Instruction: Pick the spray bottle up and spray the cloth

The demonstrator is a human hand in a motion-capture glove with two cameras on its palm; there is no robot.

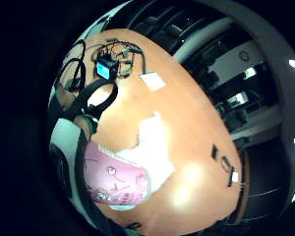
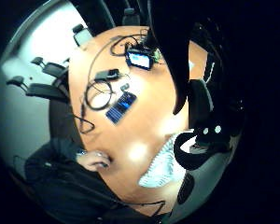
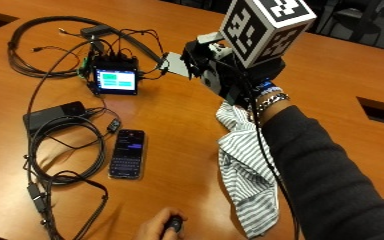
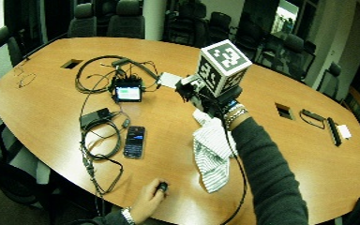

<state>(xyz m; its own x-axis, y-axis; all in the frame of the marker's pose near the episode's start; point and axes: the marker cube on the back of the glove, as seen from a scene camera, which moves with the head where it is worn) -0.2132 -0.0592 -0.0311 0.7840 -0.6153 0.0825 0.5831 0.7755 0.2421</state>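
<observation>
Nearest you, your bare hand (image 3: pixel 160 227) rests at the counter (image 3: pixel 179 117) edge on a small black thing. The striped cloth (image 3: pixel 242 165) lies crumpled on the counter under your right forearm. Your gloved right hand (image 3: pixel 228 75) hangs above its far end. A pink thing close against the palm is probably the spray bottle (image 1: pixel 118 179); I cannot tell whether your grip is clamped on it. Aim matters: the phone (image 3: pixel 127 152) lies beside the cloth, and further off sit the lit screen unit (image 3: pixel 115 79) and cables (image 3: pixel 45 165). Stray mist could wet them, so point the nozzle down at the cloth.
</observation>
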